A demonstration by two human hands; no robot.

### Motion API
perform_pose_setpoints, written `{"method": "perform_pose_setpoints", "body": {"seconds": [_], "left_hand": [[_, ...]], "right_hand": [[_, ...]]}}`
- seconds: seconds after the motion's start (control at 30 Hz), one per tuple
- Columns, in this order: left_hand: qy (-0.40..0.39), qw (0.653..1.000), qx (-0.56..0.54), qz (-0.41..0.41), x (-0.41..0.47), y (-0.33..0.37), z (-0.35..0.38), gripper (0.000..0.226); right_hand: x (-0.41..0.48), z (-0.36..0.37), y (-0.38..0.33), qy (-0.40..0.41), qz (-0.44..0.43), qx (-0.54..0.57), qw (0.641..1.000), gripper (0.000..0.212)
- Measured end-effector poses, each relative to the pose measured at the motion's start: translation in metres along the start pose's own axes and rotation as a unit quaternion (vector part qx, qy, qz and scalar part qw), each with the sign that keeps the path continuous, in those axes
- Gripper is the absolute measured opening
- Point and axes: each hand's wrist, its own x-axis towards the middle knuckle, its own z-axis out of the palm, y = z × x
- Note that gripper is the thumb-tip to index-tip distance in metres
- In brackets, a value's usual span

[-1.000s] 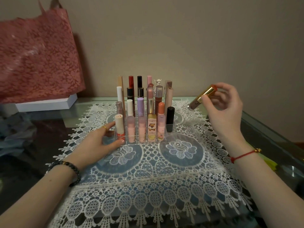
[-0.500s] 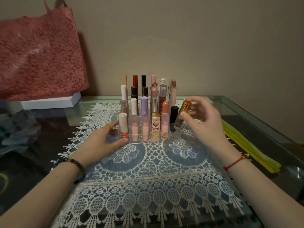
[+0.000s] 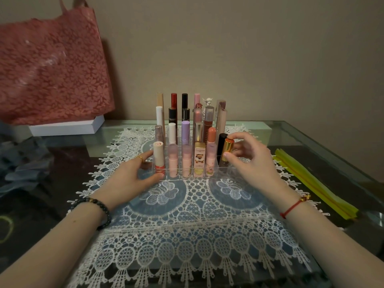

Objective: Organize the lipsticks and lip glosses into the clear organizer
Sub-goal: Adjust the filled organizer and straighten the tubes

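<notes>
A clear organizer (image 3: 223, 172) stands on the white lace mat (image 3: 187, 225), its slots filled with several upright lipsticks and lip glosses. My right hand (image 3: 249, 163) pinches a gold lip gloss with an orange top (image 3: 227, 151), which stands nearly upright in the front right slot next to a black lipstick (image 3: 222, 142). My left hand (image 3: 133, 175) holds the organizer's front left corner, thumb at the front and fingers along the left side by a cream lipstick (image 3: 159, 155).
A pink lace-patterned bag (image 3: 52, 69) and a white box (image 3: 66, 126) stand at the back left on the glass table (image 3: 311, 138). Yellow strips (image 3: 311, 183) lie at the right. Grey fabric (image 3: 20, 163) sits at the left edge.
My right hand brought the gold lip gloss down from the air at the right and stood it in the organizer's front right slot. The left hand stayed on the organizer.
</notes>
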Motion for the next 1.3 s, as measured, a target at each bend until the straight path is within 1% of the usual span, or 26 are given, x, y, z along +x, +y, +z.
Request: {"method": "perform_pose_setpoints", "body": {"seconds": [0.23,0.47,0.57,0.7,0.8,0.87,1.0,1.13,1.23,1.3], "left_hand": [[0.000,1.000,0.009,0.002,0.000,0.000,-0.001,0.081],[0.000,1.000,0.013,0.001,0.000,0.002,-0.001,0.084],[0.002,1.000,0.012,0.001,-0.001,0.001,-0.001,0.080],[0.003,1.000,0.013,0.001,0.000,0.001,-0.001,0.075],[0.001,1.000,-0.003,-0.004,-0.001,0.001,0.000,0.078],[0.000,1.000,-0.001,-0.002,-0.001,0.002,0.000,0.077],[-0.008,1.000,0.009,-0.002,-0.002,0.005,-0.001,0.082],[-0.005,1.000,0.021,-0.007,-0.002,0.004,-0.002,0.075],[-0.005,1.000,0.014,-0.011,-0.002,0.005,-0.002,0.073],[-0.006,1.000,0.008,-0.015,-0.002,0.006,-0.001,0.071]], "right_hand": [[0.000,0.001,0.002,-0.012,0.007,-0.015,1.000,0.037],[-0.001,0.002,0.003,-0.012,0.009,-0.025,1.000,0.037],[-0.001,0.001,0.001,-0.010,0.009,-0.022,1.000,0.035],[0.005,-0.005,-0.006,0.028,0.004,0.013,1.000,0.025],[0.015,-0.012,-0.014,0.073,-0.010,0.012,0.997,0.022],[0.024,-0.016,-0.021,0.081,-0.025,-0.002,0.996,0.021],[0.050,-0.017,-0.039,0.051,-0.052,-0.047,0.996,0.018],[0.071,-0.012,-0.059,-0.001,-0.082,-0.089,0.993,0.019],[0.082,-0.004,-0.072,-0.039,-0.113,-0.134,0.984,0.016],[0.090,0.003,-0.077,-0.058,-0.132,-0.189,0.971,0.016]]}}
